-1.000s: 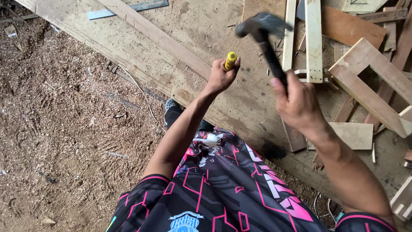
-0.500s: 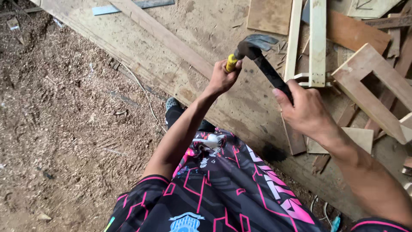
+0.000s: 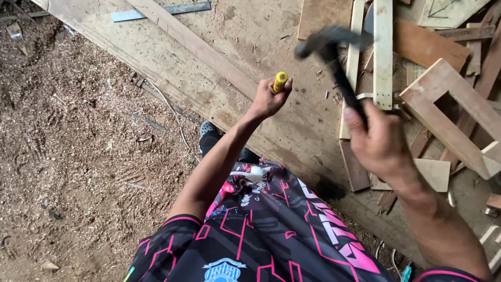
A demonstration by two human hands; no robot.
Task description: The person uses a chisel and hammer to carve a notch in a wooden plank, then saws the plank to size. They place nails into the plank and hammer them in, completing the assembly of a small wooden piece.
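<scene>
My left hand (image 3: 266,102) is closed around a yellow-handled tool (image 3: 280,81) that stands upright on a large dusty wooden board (image 3: 245,47). My right hand (image 3: 380,143) grips the black handle of a hammer (image 3: 334,52). The hammer's dark head is raised above and to the right of the yellow handle, blurred by motion. The tip of the yellow-handled tool is hidden by my left hand.
Loose wooden slats (image 3: 382,52) and a small wooden frame (image 3: 449,112) lie at the right on the board. A long batten (image 3: 198,47) runs diagonally across it. Sawdust-covered ground (image 3: 78,156) fills the left. A blue-grey metal strip (image 3: 162,10) lies at the top.
The hammer came down onto the yellow handle half a second ago and is now lifted up and to the right again. My left hand has stayed in place.
</scene>
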